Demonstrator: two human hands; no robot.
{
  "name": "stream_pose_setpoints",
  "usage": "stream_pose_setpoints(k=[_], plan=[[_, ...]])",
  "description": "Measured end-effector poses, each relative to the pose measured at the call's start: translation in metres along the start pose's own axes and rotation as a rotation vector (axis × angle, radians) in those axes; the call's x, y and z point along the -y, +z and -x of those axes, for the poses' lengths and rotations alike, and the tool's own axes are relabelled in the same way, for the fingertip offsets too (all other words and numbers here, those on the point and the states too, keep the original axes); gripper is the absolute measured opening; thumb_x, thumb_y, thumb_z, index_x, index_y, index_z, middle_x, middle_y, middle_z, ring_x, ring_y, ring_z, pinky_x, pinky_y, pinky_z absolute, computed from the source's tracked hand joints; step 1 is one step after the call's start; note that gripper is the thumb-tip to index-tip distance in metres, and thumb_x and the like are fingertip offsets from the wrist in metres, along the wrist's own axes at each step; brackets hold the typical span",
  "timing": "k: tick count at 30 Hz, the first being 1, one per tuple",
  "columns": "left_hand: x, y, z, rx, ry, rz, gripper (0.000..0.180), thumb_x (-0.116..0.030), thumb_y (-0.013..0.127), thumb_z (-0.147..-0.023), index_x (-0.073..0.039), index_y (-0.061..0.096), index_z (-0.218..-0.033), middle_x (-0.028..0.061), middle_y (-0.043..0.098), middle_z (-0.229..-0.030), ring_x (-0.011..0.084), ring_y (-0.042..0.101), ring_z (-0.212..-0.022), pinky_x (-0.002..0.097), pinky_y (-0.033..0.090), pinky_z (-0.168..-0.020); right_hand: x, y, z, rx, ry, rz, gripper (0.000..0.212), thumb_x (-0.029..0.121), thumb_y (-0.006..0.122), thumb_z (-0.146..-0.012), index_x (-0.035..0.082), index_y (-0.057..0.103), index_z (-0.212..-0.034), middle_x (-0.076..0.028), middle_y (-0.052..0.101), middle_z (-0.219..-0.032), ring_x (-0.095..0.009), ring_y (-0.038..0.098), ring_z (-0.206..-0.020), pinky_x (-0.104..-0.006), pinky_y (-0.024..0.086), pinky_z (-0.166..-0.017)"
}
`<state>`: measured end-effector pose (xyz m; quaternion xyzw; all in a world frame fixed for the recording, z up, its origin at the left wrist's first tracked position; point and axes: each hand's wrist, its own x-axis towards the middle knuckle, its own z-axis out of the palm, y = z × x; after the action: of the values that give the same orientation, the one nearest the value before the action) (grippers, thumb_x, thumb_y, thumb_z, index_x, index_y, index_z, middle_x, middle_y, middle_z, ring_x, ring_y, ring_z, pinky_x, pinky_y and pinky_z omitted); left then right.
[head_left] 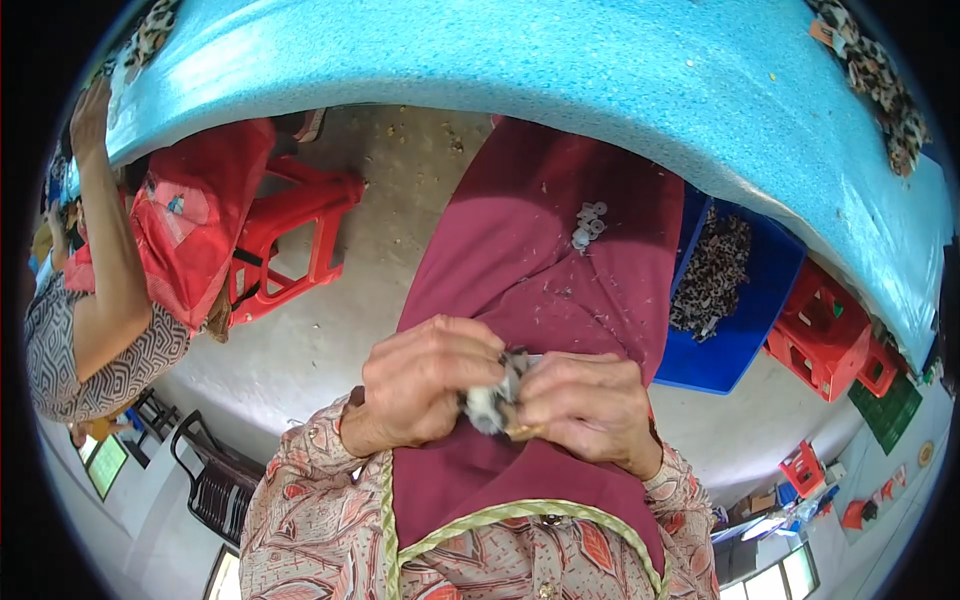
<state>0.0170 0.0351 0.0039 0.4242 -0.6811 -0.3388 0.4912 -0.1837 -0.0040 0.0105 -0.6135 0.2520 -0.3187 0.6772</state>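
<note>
Over my lap, both hands hold a small furry plush piece (490,402) in pale grey, black and brown, slightly blurred. My left hand (428,375) pinches its left side, fingers curled over the top. From the right, my right hand (590,405) is closed on it, thumb and fingertips at its lower edge. The fingers hide much of the piece, so its full shape cannot be made out. Farther out on the maroon apron (540,270) lies a small cluster of white plastic discs (589,226), among scattered bits of fluff.
A blue table (520,55) curves across the far side, with spotted furry pieces (880,85) at its right. Below it, a blue crate (700,365) holds many similar pieces. Red stools (300,235) stand left and right. At the left sits another person (100,300) in patterned clothing.
</note>
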Motion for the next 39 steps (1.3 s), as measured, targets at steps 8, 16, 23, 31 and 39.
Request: stream_pose_setpoints(k=[8, 16, 23, 31, 39], plan=[[0.012, 0.006, 0.014, 0.203, -0.501, 0.512, 0.033, 0.014, 0.049, -0.059, 0.003, 0.068, -0.084, 0.0114, 0.066, -0.080, 0.0196, 0.066, -0.072, 0.0286, 0.053, -0.066, -0.027, -0.059, -0.002, 0.185, 0.448, 0.032, 0.013, 0.002, 0.067, -0.077, 0.001, 0.069, -0.090, -0.011, 0.069, -0.083, -0.024, 0.068, -0.073, -0.0300, 0.053, -0.068], [0.016, 0.016, 0.012, 0.289, -0.333, 0.507, 0.031, 0.015, 0.055, -0.056, 0.000, 0.067, -0.081, 0.0099, 0.065, -0.078, 0.0217, 0.065, -0.067, 0.0285, 0.052, -0.061, -0.101, -0.095, -0.047, -0.108, 0.202, 1.209, 0.022, -0.003, 0.057, -0.071, 0.005, 0.067, -0.087, -0.010, 0.068, -0.089, -0.030, 0.063, -0.086, -0.0373, 0.052, -0.076], [0.016, 0.014, 0.012, 0.222, -0.341, 0.484, 0.027, 0.014, 0.056, -0.055, 0.000, 0.065, -0.076, 0.0103, 0.065, -0.076, 0.0217, 0.066, -0.068, 0.0290, 0.053, -0.060, -0.127, -0.107, -0.054, 0.189, -0.034, 1.418, 0.021, 0.012, 0.063, -0.073, 0.009, 0.064, -0.093, -0.006, 0.062, -0.088, -0.027, 0.057, -0.098, -0.0398, 0.049, -0.077], [0.019, 0.015, 0.010, 0.196, -0.174, 0.437, 0.012, 0.008, 0.064, -0.064, 0.005, 0.067, -0.076, 0.0141, 0.063, -0.076, 0.0246, 0.064, -0.063, 0.0332, 0.054, -0.054, -0.121, -0.109, -0.053, 0.229, -0.009, 1.438, 0.023, 0.014, 0.065, -0.073, 0.008, 0.063, -0.095, -0.007, 0.062, -0.091, -0.028, 0.057, -0.100, -0.0415, 0.046, -0.086], [0.018, 0.018, 0.006, 0.183, -0.118, 0.382, 0.015, 0.008, 0.064, -0.062, 0.001, 0.066, -0.075, 0.0114, 0.063, -0.076, 0.0231, 0.065, -0.062, 0.0313, 0.055, -0.054, -0.101, -0.104, -0.053, 0.181, 0.162, 1.292, 0.026, 0.006, 0.065, -0.072, 0.006, 0.065, -0.098, -0.009, 0.065, -0.093, -0.027, 0.062, -0.090, -0.0403, 0.050, -0.079]])
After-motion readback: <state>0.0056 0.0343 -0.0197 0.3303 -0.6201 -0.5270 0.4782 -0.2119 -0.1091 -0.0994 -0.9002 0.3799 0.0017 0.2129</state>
